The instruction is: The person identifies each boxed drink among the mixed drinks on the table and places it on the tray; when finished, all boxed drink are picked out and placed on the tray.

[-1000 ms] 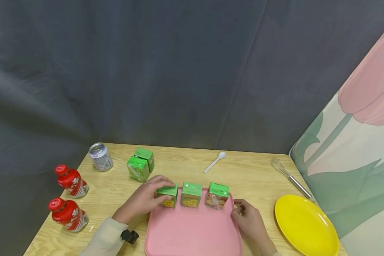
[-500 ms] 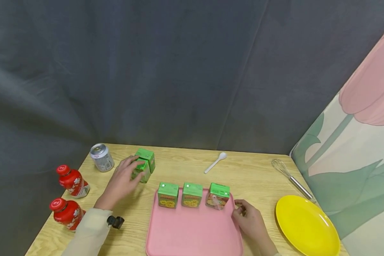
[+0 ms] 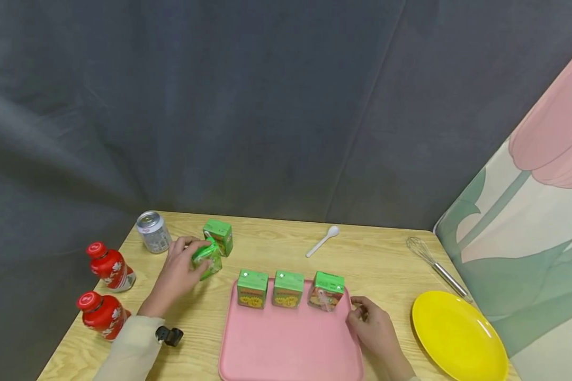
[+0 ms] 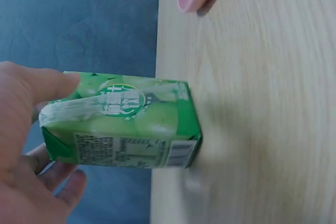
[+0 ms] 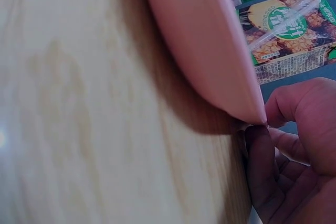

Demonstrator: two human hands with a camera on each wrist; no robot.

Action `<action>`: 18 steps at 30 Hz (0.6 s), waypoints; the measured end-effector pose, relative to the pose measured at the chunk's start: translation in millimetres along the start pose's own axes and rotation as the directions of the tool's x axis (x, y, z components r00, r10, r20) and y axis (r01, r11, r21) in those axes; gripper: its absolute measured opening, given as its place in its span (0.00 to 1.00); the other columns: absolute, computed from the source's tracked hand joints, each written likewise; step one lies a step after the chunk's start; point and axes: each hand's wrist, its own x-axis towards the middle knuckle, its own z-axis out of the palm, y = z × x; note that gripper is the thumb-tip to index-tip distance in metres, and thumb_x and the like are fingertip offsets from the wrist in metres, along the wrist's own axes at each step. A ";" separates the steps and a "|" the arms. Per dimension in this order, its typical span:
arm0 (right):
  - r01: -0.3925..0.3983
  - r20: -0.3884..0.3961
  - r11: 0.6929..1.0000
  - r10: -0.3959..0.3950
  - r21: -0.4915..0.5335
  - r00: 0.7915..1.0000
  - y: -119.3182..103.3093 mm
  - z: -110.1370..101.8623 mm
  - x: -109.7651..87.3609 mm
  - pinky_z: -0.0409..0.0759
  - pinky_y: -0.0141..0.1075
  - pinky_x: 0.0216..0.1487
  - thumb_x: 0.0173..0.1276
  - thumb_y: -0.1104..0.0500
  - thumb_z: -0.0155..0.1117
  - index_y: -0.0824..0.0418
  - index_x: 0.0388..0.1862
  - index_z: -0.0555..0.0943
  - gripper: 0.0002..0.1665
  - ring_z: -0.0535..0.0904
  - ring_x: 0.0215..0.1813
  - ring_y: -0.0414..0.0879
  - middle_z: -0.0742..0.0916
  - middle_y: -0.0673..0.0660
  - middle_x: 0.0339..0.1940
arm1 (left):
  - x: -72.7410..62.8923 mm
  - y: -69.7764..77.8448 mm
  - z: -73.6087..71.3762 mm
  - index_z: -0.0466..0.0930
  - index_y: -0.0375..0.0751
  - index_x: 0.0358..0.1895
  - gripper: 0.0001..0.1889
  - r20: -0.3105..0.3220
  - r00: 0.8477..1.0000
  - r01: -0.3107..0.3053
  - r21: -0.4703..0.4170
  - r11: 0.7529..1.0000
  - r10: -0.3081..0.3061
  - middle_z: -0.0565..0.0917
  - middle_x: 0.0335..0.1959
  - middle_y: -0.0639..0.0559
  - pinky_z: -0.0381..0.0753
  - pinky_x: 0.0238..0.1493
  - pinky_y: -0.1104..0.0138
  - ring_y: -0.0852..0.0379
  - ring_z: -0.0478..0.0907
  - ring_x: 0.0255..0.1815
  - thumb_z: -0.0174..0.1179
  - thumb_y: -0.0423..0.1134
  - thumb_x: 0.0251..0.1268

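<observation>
My left hand (image 3: 179, 266) grips a green juice box (image 4: 118, 124) with a straw taped to its face, thumb on one side and fingers on the other. That box tilts in the head view, just in front of another green juice box (image 3: 219, 236) standing on the table. At the right, my right hand (image 3: 373, 325) pinches the rim of the pink tray (image 3: 291, 344) between thumb and curled fingers. Along the tray's far edge stand three juice boxes: a left one (image 3: 252, 289), a middle one (image 3: 288, 290) and one with pineapple pictures (image 5: 286, 22).
Two red-capped bottles (image 3: 110, 267) and a silver can (image 3: 153, 232) stand on the left side. A white spoon (image 3: 322, 241) lies behind the tray. On the right are a whisk (image 3: 437, 267) and a yellow plate (image 3: 459, 336). A dark curtain (image 3: 267, 106) hangs behind the table.
My left hand has let go of the left box on the tray, moved to the back left and drawn a green juice box away from its neighbour. The right hand stays on the rim.
</observation>
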 end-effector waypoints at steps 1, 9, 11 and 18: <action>0.005 -0.003 1.000 -0.005 -0.001 1.000 0.4 -0.2 0.0 0.70 0.31 0.26 0.63 0.63 0.65 0.62 0.56 0.84 0.21 0.72 0.29 0.42 0.80 0.49 0.29 | -0.6 -0.9 0.6 0.79 0.44 0.64 0.23 0.008 1.000 0.007 -0.037 0.999 -0.007 0.70 0.61 0.42 0.71 0.54 0.43 0.41 0.64 0.61 0.70 0.38 0.67; -0.013 0.016 1.000 0.013 0.003 1.000 -0.1 0.8 -0.3 0.70 0.30 0.26 0.63 0.62 0.65 0.61 0.57 0.83 0.22 0.72 0.30 0.42 0.80 0.49 0.30 | -8.2 -11.3 3.0 0.80 0.45 0.61 0.20 -0.025 1.000 -0.013 -0.160 0.987 0.009 0.75 0.58 0.46 0.76 0.54 0.46 0.46 0.75 0.56 0.69 0.32 0.66; -0.013 0.014 1.000 0.013 0.004 1.000 -0.7 0.3 -0.7 0.70 0.30 0.26 0.63 0.62 0.65 0.61 0.57 0.83 0.22 0.72 0.30 0.42 0.80 0.49 0.30 | -13.4 -11.4 2.1 0.80 0.46 0.60 0.20 -0.024 1.000 -0.019 -0.161 0.987 0.015 0.76 0.58 0.47 0.76 0.53 0.47 0.47 0.76 0.56 0.70 0.32 0.66; 0.005 0.003 1.000 -0.005 0.005 1.000 -2.3 -3.1 -1.0 0.71 0.31 0.26 0.62 0.62 0.66 0.62 0.56 0.83 0.22 0.73 0.29 0.42 0.80 0.49 0.29 | -34.5 -1.7 -4.5 0.83 0.47 0.55 0.19 -0.016 0.998 -0.056 -0.166 0.984 0.054 0.78 0.55 0.50 0.80 0.49 0.49 0.50 0.78 0.52 0.71 0.30 0.63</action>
